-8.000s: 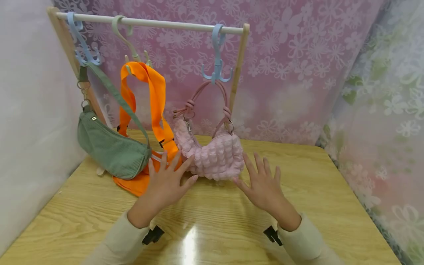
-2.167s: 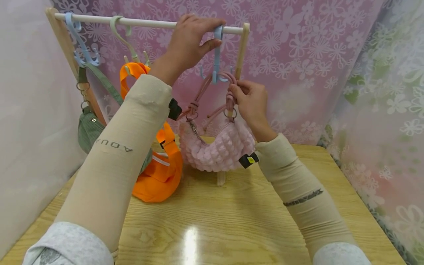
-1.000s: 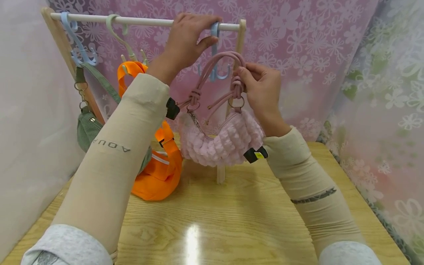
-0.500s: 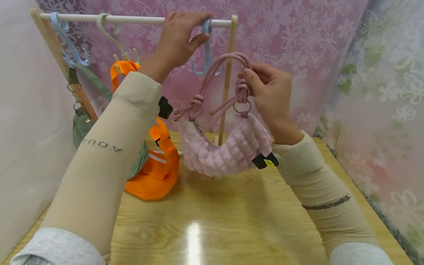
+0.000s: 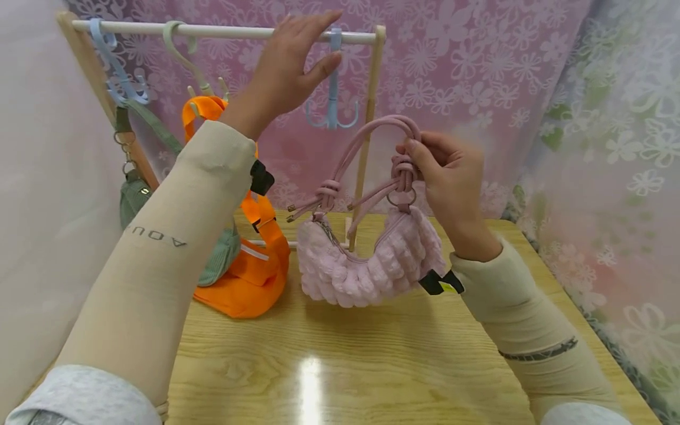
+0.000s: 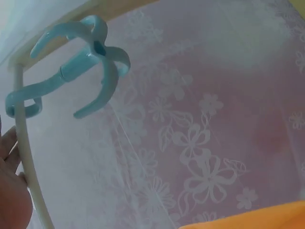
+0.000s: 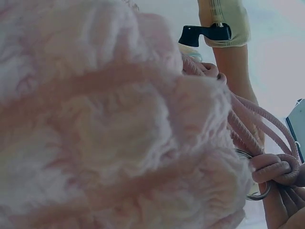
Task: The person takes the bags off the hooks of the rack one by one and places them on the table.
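Note:
My right hand [image 5: 451, 177] pinches the pink cord handle [image 5: 366, 139] of a puffy pink handbag [image 5: 361, 265] near its right knot. The bag hangs from that grip in front of the rack, its handle off the blue hook hanger [image 5: 332, 100]. Quilted pink fabric [image 7: 119, 119] fills most of the right wrist view. My left hand [image 5: 289, 65] is at the white rail [image 5: 223, 30], left of the blue hanger, with fingers extended and thumb apart. In the left wrist view, part of the left hand [image 6: 14, 191] shows beside the rail, just below the blue hanger [image 6: 81, 62].
A green corduroy bag [image 5: 220, 260], partly behind my left arm, hangs from another blue hanger [image 5: 119, 68]. An orange bag [image 5: 249, 289] rests on the wooden table [image 5: 255, 366], its strap on a pale green hanger [image 5: 186, 59]. Floral curtains [image 5: 627, 177] stand behind and to the right.
Both hands began open over the table. The right took the pink handle, lifted it off the hook and brought the bag right, lately lower. The left held the hanger top and has now loosened.

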`<state>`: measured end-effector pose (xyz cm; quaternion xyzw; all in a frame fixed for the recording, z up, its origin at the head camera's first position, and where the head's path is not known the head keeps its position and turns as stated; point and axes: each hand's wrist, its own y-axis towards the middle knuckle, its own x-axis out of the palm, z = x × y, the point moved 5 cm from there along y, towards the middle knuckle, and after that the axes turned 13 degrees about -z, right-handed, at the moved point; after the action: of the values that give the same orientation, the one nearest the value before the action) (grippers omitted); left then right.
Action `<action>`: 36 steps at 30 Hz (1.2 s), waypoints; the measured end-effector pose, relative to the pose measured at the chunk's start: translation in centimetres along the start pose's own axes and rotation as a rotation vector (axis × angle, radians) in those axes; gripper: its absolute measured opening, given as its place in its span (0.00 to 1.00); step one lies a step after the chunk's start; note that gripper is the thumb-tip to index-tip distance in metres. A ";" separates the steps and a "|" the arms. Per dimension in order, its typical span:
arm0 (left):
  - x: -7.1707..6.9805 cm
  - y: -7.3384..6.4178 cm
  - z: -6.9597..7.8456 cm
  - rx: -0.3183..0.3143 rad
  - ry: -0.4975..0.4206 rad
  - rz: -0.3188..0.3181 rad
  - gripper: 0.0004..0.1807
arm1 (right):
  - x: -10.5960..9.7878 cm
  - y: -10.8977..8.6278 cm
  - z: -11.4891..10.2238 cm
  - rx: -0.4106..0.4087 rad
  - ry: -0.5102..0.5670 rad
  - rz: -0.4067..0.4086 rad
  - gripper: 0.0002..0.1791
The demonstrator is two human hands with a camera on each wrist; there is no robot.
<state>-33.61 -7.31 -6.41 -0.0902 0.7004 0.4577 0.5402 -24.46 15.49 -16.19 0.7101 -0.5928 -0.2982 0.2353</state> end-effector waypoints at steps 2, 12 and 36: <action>0.0 -0.5 0.2 0.014 -0.044 0.029 0.31 | -0.4 -0.5 0.4 0.002 0.013 0.009 0.10; 0.9 -4.9 2.1 0.104 -0.232 0.225 0.24 | -1.5 -2.2 1.0 -0.042 0.040 0.054 0.09; 12.1 -14.5 9.2 -0.007 -0.696 -0.074 0.35 | -2.5 -6.8 2.0 -0.073 0.056 0.090 0.11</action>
<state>-23.23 -4.25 -24.38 0.0441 0.4690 0.4434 0.7626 -21.44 19.22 -21.94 0.6818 -0.6061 -0.2888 0.2906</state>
